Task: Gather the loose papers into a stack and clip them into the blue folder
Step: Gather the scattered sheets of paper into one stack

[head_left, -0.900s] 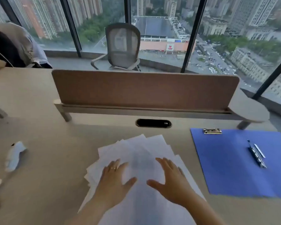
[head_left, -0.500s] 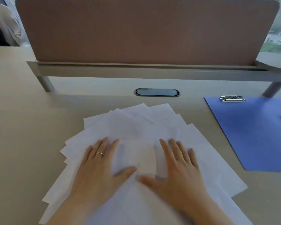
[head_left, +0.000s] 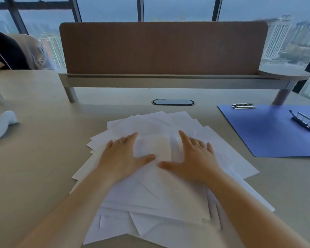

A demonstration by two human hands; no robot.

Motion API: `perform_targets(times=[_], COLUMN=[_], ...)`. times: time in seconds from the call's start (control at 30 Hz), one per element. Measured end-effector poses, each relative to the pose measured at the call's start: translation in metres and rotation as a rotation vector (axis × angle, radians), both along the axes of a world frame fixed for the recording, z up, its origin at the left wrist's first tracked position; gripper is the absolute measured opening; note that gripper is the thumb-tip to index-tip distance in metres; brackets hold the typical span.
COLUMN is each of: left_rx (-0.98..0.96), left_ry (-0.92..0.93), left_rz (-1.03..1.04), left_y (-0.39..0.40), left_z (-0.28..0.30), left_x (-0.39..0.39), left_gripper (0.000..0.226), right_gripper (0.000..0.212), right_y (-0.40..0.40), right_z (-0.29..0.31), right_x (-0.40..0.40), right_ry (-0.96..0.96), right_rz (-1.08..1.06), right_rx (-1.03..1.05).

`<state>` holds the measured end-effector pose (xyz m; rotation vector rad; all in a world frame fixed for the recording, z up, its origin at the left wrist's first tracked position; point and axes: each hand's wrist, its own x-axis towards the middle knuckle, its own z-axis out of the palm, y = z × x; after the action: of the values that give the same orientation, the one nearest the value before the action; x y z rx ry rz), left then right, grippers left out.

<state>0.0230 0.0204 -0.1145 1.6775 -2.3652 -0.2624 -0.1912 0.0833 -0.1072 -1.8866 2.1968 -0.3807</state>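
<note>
Several loose white papers (head_left: 156, 122) lie fanned out on the beige desk in front of me. My left hand (head_left: 122, 156) rests flat on their left half, fingers straight, a ring on one finger. My right hand (head_left: 193, 158) lies flat on the right half, thumb pointing toward the left thumb. The blue folder (head_left: 268, 133) lies open on the desk at the right, apart from the papers. A metal clip (head_left: 243, 105) sits at its top edge and a lever clamp (head_left: 304, 122) on its right part.
A brown divider panel (head_left: 161, 49) on a grey rail stands across the back of the desk, with a cable slot (head_left: 173, 102) before it. A white handheld device (head_left: 2, 123) lies at the left. Another person's sleeve (head_left: 5, 51) shows at the far left.
Both hands stay flat on the papers and have hardly shifted. My head has tilted up and back, so the windows and the folder's clamp are in view again.
</note>
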Motion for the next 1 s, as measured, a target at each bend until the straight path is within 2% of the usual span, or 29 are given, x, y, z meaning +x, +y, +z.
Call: perform_targets(times=[0.3,0.43,0.6,0.77,0.8,0.9,1.0], left_rx=[0.018,0.027,0.034,0.020,0.018,0.008,-0.003], left_ry=[0.052,0.129,0.188,0.218,0.241,0.366,0.679], left_rz=[-0.024,-0.066,-0.085,-0.068,-0.059,-0.003,0.128], left_y=[0.000,0.004,0.006,0.006,0.004,0.000,0.000], left_z=[0.000,0.002,0.002,0.004,0.003,0.003,0.009], left_x=[-0.001,0.000,0.001,0.000,0.001,0.004,-0.001], left_gripper=[0.108,0.101,0.102,0.098,0.096,0.092,0.089], right_gripper=[0.112,0.104,0.066,0.012,0.004,0.011,0.012], right_y=[0.002,0.000,0.000,0.004,0.004,0.004,0.006], right_z=[0.005,0.011,0.014,0.021,0.021,0.021,0.026], right_x=[-0.003,-0.010,-0.025,-0.028,-0.028,-0.027,-0.025], right_ry=[-0.002,-0.211,-0.422,-0.657,-0.675,-0.672,-0.883], right_rz=[-0.106,-0.210,-0.294,-0.229,-0.217,-0.163,-0.142], right_rx=[-0.053,-0.129,-0.272,-0.234,-0.245,-0.361,-0.423])
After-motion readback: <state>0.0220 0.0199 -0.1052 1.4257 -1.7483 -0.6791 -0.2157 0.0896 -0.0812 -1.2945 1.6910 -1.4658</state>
